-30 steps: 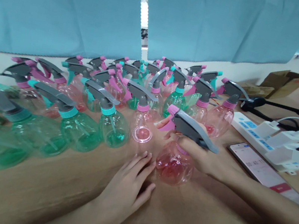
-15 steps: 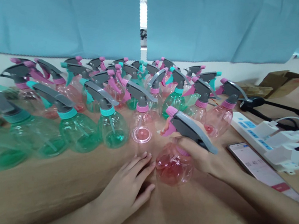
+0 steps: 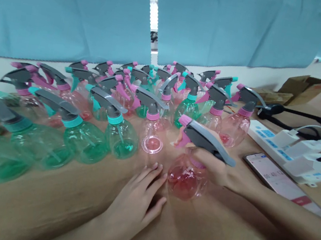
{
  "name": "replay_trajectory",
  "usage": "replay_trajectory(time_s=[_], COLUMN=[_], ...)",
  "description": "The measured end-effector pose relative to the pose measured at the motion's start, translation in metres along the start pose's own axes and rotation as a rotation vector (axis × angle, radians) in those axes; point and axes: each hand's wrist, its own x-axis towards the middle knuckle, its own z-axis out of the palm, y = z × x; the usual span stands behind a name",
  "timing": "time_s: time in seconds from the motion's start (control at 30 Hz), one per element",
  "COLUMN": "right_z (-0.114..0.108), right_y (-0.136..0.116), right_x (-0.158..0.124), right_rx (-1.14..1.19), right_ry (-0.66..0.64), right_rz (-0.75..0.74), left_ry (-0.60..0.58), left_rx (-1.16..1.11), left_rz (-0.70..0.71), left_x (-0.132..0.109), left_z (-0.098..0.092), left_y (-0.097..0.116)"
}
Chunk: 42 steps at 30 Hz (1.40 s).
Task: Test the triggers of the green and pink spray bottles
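My right hand (image 3: 216, 167) is closed round the neck of a pink spray bottle (image 3: 187, 177) with a grey trigger head (image 3: 206, 137), which stands upright on the brown table (image 3: 209, 233). My left hand (image 3: 137, 201) lies flat on the table just left of that bottle, fingers stretched out, holding nothing. Behind them stand several more spray bottles, such as a green one (image 3: 121, 138) and a clear pink one (image 3: 152, 133).
Green bottles (image 3: 53, 139) crowd the left side. To the right lie a phone (image 3: 284, 184), a white power strip (image 3: 283, 149) with plugs and cables, and a cardboard box (image 3: 305, 88). Blue curtains (image 3: 74, 9) hang behind.
The pink bottle in my right hand has shifted very slightly to the right. My left hand has stayed put.
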Motion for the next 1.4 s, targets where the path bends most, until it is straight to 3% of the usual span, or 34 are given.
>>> replay_trajectory(time_s=[0.2, 1.4], right_z=[0.003, 0.0024], right_y=[0.0033, 0.0005], right_x=[-0.0005, -0.0023], right_rx=[0.198, 0.137], right_ry=[-0.031, -0.013], right_rz=[0.074, 0.092], left_ry=[-0.003, -0.011], left_rx=[-0.016, -0.016], left_rz=[-0.01, -0.008], left_x=[0.0007, 0.0009], left_z=[-0.0008, -0.0015], left_y=[0.0003, 0.0008])
